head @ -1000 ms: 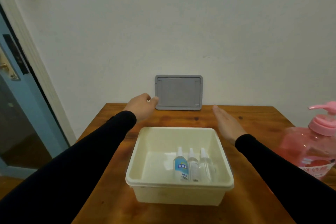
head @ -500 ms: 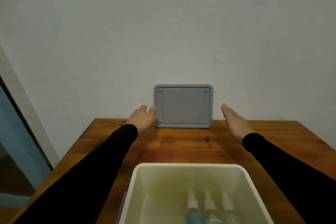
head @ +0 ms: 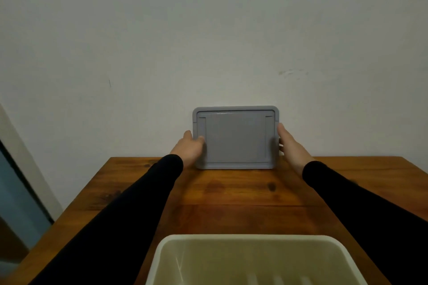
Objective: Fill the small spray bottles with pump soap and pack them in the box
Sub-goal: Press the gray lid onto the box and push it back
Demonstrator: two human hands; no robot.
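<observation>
a flat grey plastic lid, rectangular with rounded corners and a raised moulded border, stands on its long edge at the far side of a wooden table, leaning against the pale, matte wall. the left hand grips its left edge, thumb curled onto the front face and fingers wrapped behind. the right hand is on the right edge, palm facing inward against the rim; its fingers seem to curl behind the lid, though the wrap is only partly visible from this angle. both arms are in smooth black sleeves stretched forward across the table.

the tabletop is warm brown wood with visible grain, dark knots and a slight sheen. at the near edge of the view sits the box, a cream plastic tub with a thick rolled rim and rounded corners, open on top and well apart from the lid. faint pale shapes at the bottom of it are probably the tops of the small spray bottles, cut off by the frame edge and too blurred to make out. a strip of blue-grey door with a pale frame shows at the far left.
</observation>
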